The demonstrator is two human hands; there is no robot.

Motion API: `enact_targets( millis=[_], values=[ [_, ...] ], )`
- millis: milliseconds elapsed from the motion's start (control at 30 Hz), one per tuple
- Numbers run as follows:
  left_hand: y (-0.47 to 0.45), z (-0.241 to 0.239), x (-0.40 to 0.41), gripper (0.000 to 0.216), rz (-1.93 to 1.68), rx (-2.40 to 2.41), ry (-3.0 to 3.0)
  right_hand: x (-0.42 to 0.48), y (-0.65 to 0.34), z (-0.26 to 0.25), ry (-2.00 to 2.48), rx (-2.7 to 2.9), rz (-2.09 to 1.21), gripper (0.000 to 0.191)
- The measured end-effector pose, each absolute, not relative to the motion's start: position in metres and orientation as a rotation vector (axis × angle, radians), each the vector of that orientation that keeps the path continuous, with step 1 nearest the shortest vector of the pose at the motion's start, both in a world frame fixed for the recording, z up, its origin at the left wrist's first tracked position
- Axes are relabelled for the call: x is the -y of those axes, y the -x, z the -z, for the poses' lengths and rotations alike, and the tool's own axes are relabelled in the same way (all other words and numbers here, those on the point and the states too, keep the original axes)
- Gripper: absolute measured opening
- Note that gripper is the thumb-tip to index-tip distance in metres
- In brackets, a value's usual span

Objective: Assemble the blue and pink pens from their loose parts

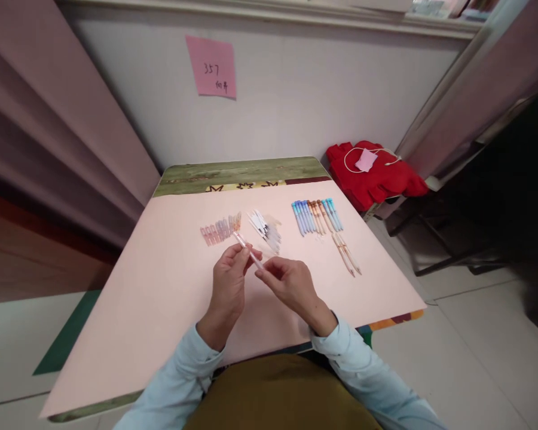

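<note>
A slim, pale pen is held slantwise above the table, its whitish upper end pointing away to the left. My left hand pinches it around the middle. At the lower end, the fingers of my right hand close on the same pen. Just beyond my hands lie a row of short pinkish and greyish clear pen parts and a bundle of white refills with dark bands. Frosted pen barrels rest beside the refills. My fingers cover part of the pen.
To the right, pens with blue and brown tops lie in a row. Two beige pens are nearer me. A pale pink sheet covers the table. Red cloth with a white cord sits past the right corner; a pink note hangs on the wall.
</note>
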State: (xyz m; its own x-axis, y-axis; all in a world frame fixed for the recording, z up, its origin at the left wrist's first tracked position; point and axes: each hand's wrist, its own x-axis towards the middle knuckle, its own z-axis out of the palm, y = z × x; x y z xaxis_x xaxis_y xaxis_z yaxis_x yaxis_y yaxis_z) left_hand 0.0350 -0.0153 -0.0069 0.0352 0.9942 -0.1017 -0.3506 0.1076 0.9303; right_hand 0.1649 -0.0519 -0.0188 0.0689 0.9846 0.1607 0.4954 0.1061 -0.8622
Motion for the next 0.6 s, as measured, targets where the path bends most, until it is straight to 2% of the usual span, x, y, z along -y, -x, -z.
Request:
enact_targets(
  millis=[100, 200, 300, 433, 600],
  values=[
    [-0.042, 0.014, 0.017, 0.027, -1.103, -1.014, -0.928, 0.060, -0.182, 0.025, 1.649, 1.621, -0.516, 0.015],
    [-0.042, 0.018, 0.015, 0.039, -0.966, -1.086, -0.986, 0.073, -0.216, 0.038, 1.787, 1.558, -0.359, 0.020],
    [-0.032, 0.018, 0.009, 0.040, -0.932, -1.146, -1.000, 0.085, -0.257, 0.050, 2.085, 1.428, -0.148, 0.027],
    [-0.020, 0.018, 0.003, 0.038, -0.951, -1.146, -1.026, 0.092, -0.294, 0.054, 2.423, 1.396, -0.096, 0.028],
    [-0.004, 0.032, 0.007, 0.035, -0.911, -1.197, -0.989, 0.093, -0.299, 0.054, 2.584, 1.410, -0.068, 0.031]
  ],
)
